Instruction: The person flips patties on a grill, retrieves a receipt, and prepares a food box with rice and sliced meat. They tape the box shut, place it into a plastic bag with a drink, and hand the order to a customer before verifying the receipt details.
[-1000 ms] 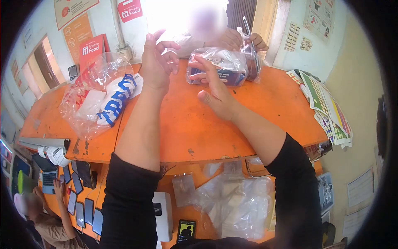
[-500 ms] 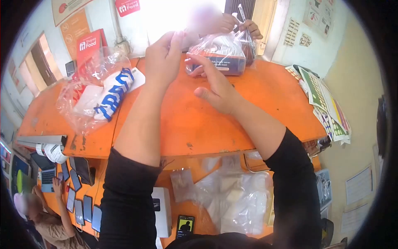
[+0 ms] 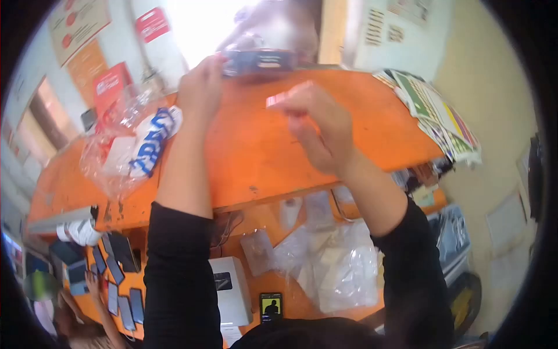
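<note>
Over the orange counter (image 3: 261, 145), my left hand (image 3: 200, 87) is raised, its fingertips near the left end of a dark box in clear plastic (image 3: 260, 61) at the counter's far edge. Whether they touch it is unclear. My right hand (image 3: 322, 125) hangs above the middle of the counter, blurred, with its fingers bent and thumb apart, nothing visible in it. A blurred person (image 3: 285, 29) stands behind the box. Left of my left arm lies a clear plastic bag (image 3: 107, 154) with a white and blue printed package (image 3: 152, 142).
Printed sheets (image 3: 436, 116) lie at the right end of the counter. Below are clear plastic bags (image 3: 340, 267), a white box (image 3: 229, 291) and a lit phone (image 3: 271, 306). At lower left, a co-worker's arm (image 3: 104, 308) reaches among several phones (image 3: 126, 313).
My right hand has drawn back from the bagged box and its fingers have bent. The box sits farther left in view, and the other person's hands no longer show clearly. The whole view has shifted.
</note>
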Demonstrator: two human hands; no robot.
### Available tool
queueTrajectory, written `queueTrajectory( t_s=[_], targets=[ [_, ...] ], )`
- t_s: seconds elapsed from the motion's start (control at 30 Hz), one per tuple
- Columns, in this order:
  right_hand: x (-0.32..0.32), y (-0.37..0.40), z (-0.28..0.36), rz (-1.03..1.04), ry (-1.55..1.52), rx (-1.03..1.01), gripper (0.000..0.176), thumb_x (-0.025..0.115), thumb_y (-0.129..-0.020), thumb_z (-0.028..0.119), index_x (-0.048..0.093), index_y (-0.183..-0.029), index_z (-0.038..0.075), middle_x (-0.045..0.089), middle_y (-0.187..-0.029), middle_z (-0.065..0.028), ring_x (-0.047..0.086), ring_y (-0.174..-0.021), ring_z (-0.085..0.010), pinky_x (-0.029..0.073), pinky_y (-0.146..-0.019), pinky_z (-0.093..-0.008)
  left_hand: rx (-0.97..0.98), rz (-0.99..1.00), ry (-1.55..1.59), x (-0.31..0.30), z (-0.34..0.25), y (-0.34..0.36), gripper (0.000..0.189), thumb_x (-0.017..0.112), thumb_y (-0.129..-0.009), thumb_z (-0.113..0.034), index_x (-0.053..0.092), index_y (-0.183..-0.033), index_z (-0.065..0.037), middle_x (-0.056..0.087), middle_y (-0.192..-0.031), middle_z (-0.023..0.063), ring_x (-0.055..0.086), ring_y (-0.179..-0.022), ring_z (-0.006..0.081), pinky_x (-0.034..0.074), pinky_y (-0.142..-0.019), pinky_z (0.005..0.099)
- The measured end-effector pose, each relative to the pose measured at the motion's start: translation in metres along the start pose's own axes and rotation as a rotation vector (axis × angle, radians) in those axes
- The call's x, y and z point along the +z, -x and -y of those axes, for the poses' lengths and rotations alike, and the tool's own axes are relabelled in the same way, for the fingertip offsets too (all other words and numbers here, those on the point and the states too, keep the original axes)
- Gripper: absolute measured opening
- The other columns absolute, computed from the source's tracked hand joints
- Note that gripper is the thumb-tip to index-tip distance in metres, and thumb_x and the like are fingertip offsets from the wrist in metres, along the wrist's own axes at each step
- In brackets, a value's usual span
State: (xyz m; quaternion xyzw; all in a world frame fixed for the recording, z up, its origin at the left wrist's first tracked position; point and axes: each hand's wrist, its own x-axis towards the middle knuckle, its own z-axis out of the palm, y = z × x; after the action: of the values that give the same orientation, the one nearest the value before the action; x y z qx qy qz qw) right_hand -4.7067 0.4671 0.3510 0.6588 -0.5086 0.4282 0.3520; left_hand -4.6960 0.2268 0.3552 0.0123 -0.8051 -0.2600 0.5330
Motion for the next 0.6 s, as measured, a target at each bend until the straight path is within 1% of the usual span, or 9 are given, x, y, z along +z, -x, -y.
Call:
queueTrajectory(
  t_s=[0.03,0.07,0.13,0.17,0.2,0.23,0.3,0.4,0.6],
  targets=[
    [-0.013,0.008,0.032,-0.028,-0.033,0.005,0.026,0.057,-0.09,0.026,0.063,-0.105,0.006,0.061,-0.08,-0.0063,0.054,-0.064,-0.018,0.044,-0.061,-0.0315,0.104,-0.03,-0.052,0.002,0.011,-0.002,0.032,0.043,-0.095,-0.033,0.068,-0.102,-0.013,0.067,-0.092,0.0132,0.063,-0.085,0.0305,0.048,-0.076,0.0369],
    [-0.028,0.022,0.06,0.031,-0.048,0.007,0.022,0.058,-0.089,0.026,0.064,-0.099,0.007,0.061,-0.078,-0.0051,0.054,-0.062,-0.0185,0.044,-0.059,-0.0313,0.212,-0.055,-0.081,0.006,0.023,-0.006,0.031,0.042,-0.095,-0.03,0.068,-0.103,-0.015,0.067,-0.098,0.0132,0.063,-0.088,0.0292,0.048,-0.079,0.0364],
    [-0.061,0.055,0.118,0.062,0.017,0.057,0.017,0.06,-0.088,0.026,0.065,-0.089,0.01,0.061,-0.076,-0.0028,0.055,-0.059,-0.0197,0.043,-0.054,-0.0317,0.246,-0.022,-0.293,0.014,0.05,-0.009,0.029,0.043,-0.093,-0.02,0.065,-0.104,-0.005,0.066,-0.103,0.0127,0.062,-0.093,0.0256,0.047,-0.083,0.0349],
    [-0.073,0.07,0.148,0.03,0.093,0.094,0.016,0.061,-0.088,0.025,0.065,-0.086,0.01,0.061,-0.075,-0.0018,0.056,-0.059,-0.0206,0.042,-0.052,-0.0324,0.267,0.026,-0.366,0.019,0.062,-0.014,0.028,0.044,-0.093,-0.02,0.065,-0.103,-0.005,0.066,-0.102,0.0126,0.062,-0.092,0.0258,0.046,-0.082,0.0351],
    [-0.071,0.099,0.175,0.033,0.105,0.212,0.014,0.062,-0.087,0.024,0.064,-0.083,0.01,0.06,-0.074,-0.0018,0.056,-0.06,-0.02,0.042,-0.051,-0.0331,0.287,0.104,-0.424,0.016,0.068,-0.015,0.028,0.044,-0.093,-0.02,0.066,-0.102,-0.005,0.066,-0.1,0.0126,0.062,-0.091,0.026,0.046,-0.081,0.0354],
    [-0.093,0.149,0.233,-0.018,0.244,0.407,0.014,0.063,-0.086,0.023,0.062,-0.08,0.011,0.059,-0.073,-0.0017,0.057,-0.06,-0.0194,0.041,-0.05,-0.0338,0.367,0.206,-0.367,0.06,0.031,-0.014,0.027,0.044,-0.093,-0.02,0.066,-0.102,-0.005,0.066,-0.099,0.0126,0.062,-0.089,0.0263,0.046,-0.08,0.0357],
    [-0.109,0.194,0.291,-0.034,0.286,0.587,0.013,0.063,-0.086,0.022,0.061,-0.078,0.011,0.059,-0.073,-0.0023,0.058,-0.062,-0.0216,0.042,-0.051,-0.0349,0.449,0.294,-0.458,0.058,0.013,-0.009,0.026,0.045,-0.092,-0.019,0.066,-0.1,-0.005,0.066,-0.097,0.0126,0.062,-0.087,0.0267,0.046,-0.078,0.0362],
    [-0.116,0.254,0.378,-0.258,0.322,0.903,0.011,0.061,-0.087,0.02,0.062,-0.079,0.011,0.061,-0.076,-0.0032,0.06,-0.067,-0.0235,0.044,-0.054,-0.0357,0.565,0.399,-0.546,0.048,-0.062,0.03,0.025,0.046,-0.091,-0.018,0.066,-0.097,-0.005,0.065,-0.093,0.0125,0.061,-0.084,0.0274,0.046,-0.074,0.037],
    [-0.131,0.321,0.523,-0.456,0.57,1.149,0.008,0.063,-0.085,0.017,0.065,-0.083,0.009,0.063,-0.079,-0.0035,0.062,-0.071,-0.0233,0.048,-0.06,-0.0335,0.839,0.549,-0.471,0.03,-0.222,0.129,0.022,0.048,-0.09,-0.017,0.066,-0.092,-0.005,0.064,-0.085,0.0124,0.06,-0.076,0.0288,0.045,-0.068,0.0385]
  ],
)
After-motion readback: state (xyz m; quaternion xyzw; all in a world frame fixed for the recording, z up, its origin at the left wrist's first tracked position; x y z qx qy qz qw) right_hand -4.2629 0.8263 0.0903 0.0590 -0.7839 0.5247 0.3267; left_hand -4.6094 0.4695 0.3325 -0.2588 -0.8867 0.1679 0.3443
